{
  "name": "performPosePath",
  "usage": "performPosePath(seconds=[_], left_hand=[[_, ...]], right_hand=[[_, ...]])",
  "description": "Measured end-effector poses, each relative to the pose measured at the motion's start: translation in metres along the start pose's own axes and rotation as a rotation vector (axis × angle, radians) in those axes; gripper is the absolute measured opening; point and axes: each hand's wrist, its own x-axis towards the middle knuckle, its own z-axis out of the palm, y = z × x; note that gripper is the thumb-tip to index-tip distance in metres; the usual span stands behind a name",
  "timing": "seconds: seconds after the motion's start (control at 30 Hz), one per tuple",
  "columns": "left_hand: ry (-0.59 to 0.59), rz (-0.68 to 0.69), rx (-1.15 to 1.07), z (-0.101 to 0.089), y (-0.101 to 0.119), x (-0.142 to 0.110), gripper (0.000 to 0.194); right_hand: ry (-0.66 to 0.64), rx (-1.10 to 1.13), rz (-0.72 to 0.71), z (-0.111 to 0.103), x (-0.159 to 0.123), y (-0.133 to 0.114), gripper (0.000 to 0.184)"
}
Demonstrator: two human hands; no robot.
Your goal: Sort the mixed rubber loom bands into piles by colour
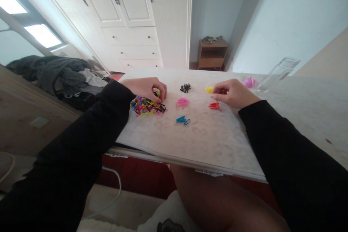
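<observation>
Left grip [148,86] partly hides the multicoloured pile [147,107]

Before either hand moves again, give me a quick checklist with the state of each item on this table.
1. Left hand at the mixed-colour pile: ok, directly over it, with a multicoloured clump in its curled grip.
2. Single-colour piles apart: ok, bare tabletop separates black, pink and blue.
3. Right hand clear of piles: not ok, it is right beside the yellow pile and the red pile.
4. Right hand empty: cannot tell, its grip is hidden.
5. Glass bottle away from the piles: ok, beyond the right wrist.
</observation>
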Motion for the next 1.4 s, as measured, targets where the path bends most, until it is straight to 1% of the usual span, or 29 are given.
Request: performPosePath(seconds=[0.27, 0.53, 0.67, 0.87, 0.97, 1.2, 1.4], left_hand=[[-0.049, -0.038, 0.050, -0.0032, -0.0003, -0.0039, 0.020], [-0.052, -0.094, 0.051, -0.0002, 0.0001, -0.0024, 0.011], [-0.017, -0.096, 0.029, -0.0002, -0.0019, -0.0026, 0.008], [0.049, -0.099, 0.070, -0.0019, -0.0079, -0.0036, 0.013], [0.065, -0.095, 0.048, -0.0020, -0.0092, -0.0030, 0.015], [0.113, -0.073, -0.002, -0.0008, -0.0070, -0.0018, 0.017], [0.160, -0.074, -0.066, 0.0009, -0.0040, -0.0019, 0.020]], right_hand=[[-0.007, -0.012, 0.002, 0.0011, 0.0003, 0.0005, 0.019], [0.000, -0.019, 0.004, 0.0015, -0.0003, 0.0001, 0.020], [-0.010, -0.003, 0.014, 0.0014, -0.0003, 0.0005, 0.020], [-0.019, 0.001, 0.024, 0.0011, 0.0000, 0.0006, 0.020], [-0.030, -0.007, 0.028, 0.0007, 0.0002, -0.0002, 0.018], [-0.015, -0.016, 0.004, 0.0015, -0.0002, -0.0018, 0.018], [-0.020, -0.030, 0.011, 0.0006, 0.0004, -0.0029, 0.018]])
